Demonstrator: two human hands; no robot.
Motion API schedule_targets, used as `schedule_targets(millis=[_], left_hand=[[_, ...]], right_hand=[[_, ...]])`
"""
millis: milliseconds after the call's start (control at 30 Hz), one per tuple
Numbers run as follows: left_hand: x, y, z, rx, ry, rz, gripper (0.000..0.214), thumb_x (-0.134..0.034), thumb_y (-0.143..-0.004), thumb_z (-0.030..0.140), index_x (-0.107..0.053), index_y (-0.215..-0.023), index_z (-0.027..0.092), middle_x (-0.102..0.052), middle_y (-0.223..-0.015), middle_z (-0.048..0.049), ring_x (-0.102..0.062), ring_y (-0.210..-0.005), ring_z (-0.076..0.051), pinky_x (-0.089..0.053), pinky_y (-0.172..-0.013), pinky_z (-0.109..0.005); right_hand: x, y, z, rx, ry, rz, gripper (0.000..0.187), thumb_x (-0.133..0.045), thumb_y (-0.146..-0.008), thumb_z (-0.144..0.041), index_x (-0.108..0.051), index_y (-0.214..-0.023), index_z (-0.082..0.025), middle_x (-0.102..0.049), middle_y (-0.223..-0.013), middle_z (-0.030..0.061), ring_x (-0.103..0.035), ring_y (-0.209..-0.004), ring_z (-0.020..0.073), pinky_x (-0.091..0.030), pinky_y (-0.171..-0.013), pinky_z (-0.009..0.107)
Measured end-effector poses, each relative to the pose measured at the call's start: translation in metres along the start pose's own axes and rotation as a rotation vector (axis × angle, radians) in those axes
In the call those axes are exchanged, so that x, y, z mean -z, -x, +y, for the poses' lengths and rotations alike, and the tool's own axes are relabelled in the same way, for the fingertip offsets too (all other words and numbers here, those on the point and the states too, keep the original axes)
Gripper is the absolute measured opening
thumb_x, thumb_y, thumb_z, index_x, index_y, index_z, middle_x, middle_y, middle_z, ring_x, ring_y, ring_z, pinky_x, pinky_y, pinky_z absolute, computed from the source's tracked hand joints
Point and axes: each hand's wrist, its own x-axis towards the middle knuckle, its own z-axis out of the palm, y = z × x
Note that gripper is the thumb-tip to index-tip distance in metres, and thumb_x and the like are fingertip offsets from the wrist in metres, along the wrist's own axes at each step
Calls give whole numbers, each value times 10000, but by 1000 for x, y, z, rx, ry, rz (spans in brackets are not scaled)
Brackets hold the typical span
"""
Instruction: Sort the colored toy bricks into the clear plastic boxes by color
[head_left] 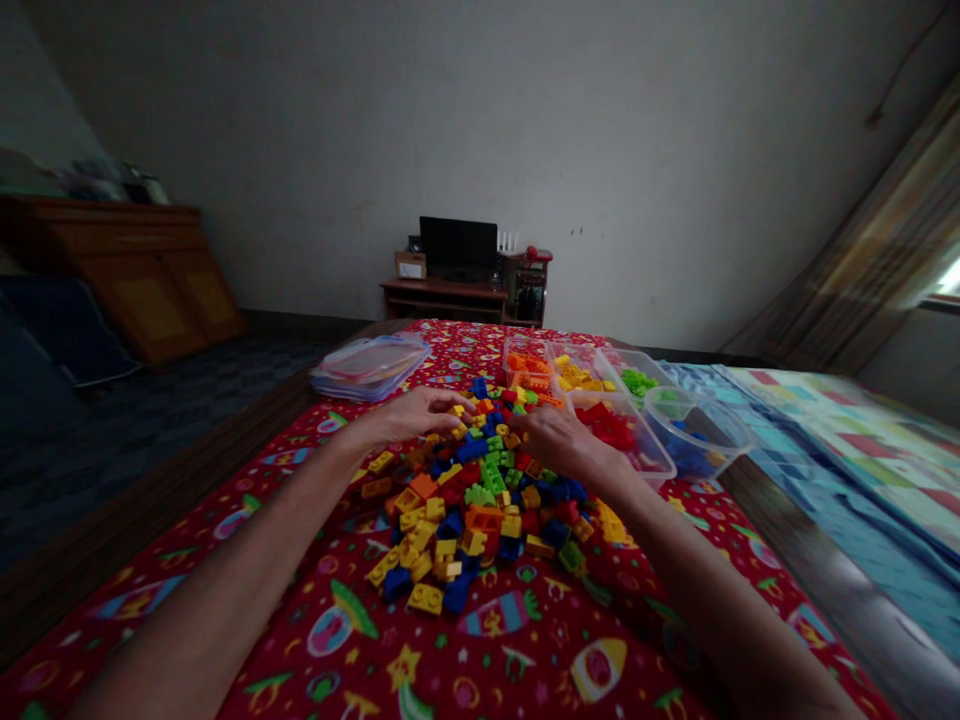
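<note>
A loose heap of plastic building blocks (480,520) in yellow, blue, red, green and orange lies on the red patterned cloth (420,670). My left hand (420,412) reaches over the heap's far left part, its fingers and thumb curled around a yellow building block (458,410). On the right, my right hand (559,438) is bent down at the far side of the heap with its fingers drawn together. Its fingertips are partly hidden, and I cannot make out what is between them.
Clear containers at the right hold orange blocks (529,362), yellow blocks (581,376), green blocks (639,381) and red blocks (606,428). A round tub (731,440) holds blue ones. Stacked lids (371,368) lie at the left. Beyond stands a desk with a monitor (459,247).
</note>
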Motion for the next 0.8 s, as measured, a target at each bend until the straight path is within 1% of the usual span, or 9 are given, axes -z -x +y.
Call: schedule_targets(millis=[100,233,300,367,467,567,633,733,800], left_hand=[[-2,0,-1,8,137,23,513,-673,-688,412,-635,-1143,177,-697,-1107,-85,-664,-905,-208,-513,-763,-293],[-5,-1,0,19,157,49,504,-700,-660,395,-652,-1113,179,-708,-1084,-74,-664,-928,-215,-512,-779,-297],[-5,-2,1,22,147,61,492,-710,-644,394,-666,-1085,182,-716,-1050,-63,-664,-919,-214,-511,-775,-293],[-7,-2,3,22,136,93,491,-721,-632,409,-677,-1063,177,-723,-993,-56,-666,-882,-215,-513,-750,-290],[-15,-2,10,23,193,175,505,-732,-627,449,-677,-1033,154,-718,-927,-60,-664,-813,-211,-518,-711,-300],[-29,-4,19,-13,338,261,493,-740,-623,479,-663,-977,144,-705,-925,-57,-658,-815,-196,-524,-735,-305],[-39,-7,22,-52,366,311,473,-745,-609,497,-654,-913,147,-694,-890,-41,-655,-806,-189,-524,-734,-297],[-47,-12,23,-83,241,395,432,-751,-590,502,-637,-820,153,-663,-786,-7,-640,-735,-175,-511,-675,-271],[-48,-13,23,-91,151,437,405,-756,-584,488,-628,-780,157,-642,-733,5,-624,-685,-165,-494,-626,-257]], right_hand=[[-2,-2,-4,-27,15,-61,347,-466,-862,-76,-650,-1142,-165,-674,-1029,116,-586,-986,208,-434,-834,295],[0,-6,-4,-14,-9,-64,342,-499,-851,-79,-671,-1113,-215,-673,-1003,89,-586,-948,194,-428,-788,273],[0,-6,-3,28,-25,-18,268,-515,-864,-112,-685,-1056,-189,-671,-975,97,-582,-910,188,-418,-762,268],[0,-6,-1,58,-58,61,206,-503,-890,-153,-680,-993,-147,-669,-938,109,-576,-856,174,-408,-735,262],[-2,-7,-2,30,-135,174,198,-462,-900,-143,-655,-931,-116,-665,-824,95,-561,-735,145,-386,-663,245],[-7,-13,-8,-28,-306,239,194,-497,-857,-115,-638,-990,-119,-665,-772,65,-558,-674,129,-364,-608,225],[-12,-18,-13,-90,-480,217,248,-547,-824,-130,-625,-1059,-112,-671,-768,55,-570,-654,127,-363,-575,214],[-18,-24,-19,-166,-750,126,342,-600,-799,-180,-612,-1135,-121,-674,-735,24,-578,-601,123,-372,-525,204],[-19,-25,-18,-148,-820,135,343,-608,-800,-204,-627,-1138,-146,-672,-723,6,-580,-597,118,-386,-532,201]])
